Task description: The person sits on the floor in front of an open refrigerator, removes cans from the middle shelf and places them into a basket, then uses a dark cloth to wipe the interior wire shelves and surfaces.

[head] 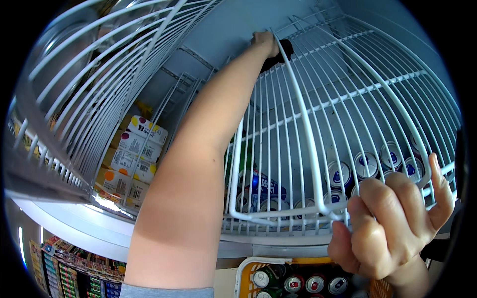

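Note:
My left hand (265, 41) reaches deep into a refrigerated cabinet and grips a black cloth (286, 50). The cloth rests against the back part of a white wire shelf (324, 106), partly behind one of its upright wire dividers. At the shelf's front right corner, the fingers of my right hand (387, 223) are curled around the front wires. Below, seen through the wires, stand several drink cans (338, 174), and a blue can (266, 186) lies tilted near the middle.
Stacked printed cartons (139, 149) stand on the lower left, behind another wire rack (111, 74). A yellow and white basket (244, 277) holding several cans (293, 284) stands below the cabinet's front edge. Stocked display shelves (78, 268) are at the lower left.

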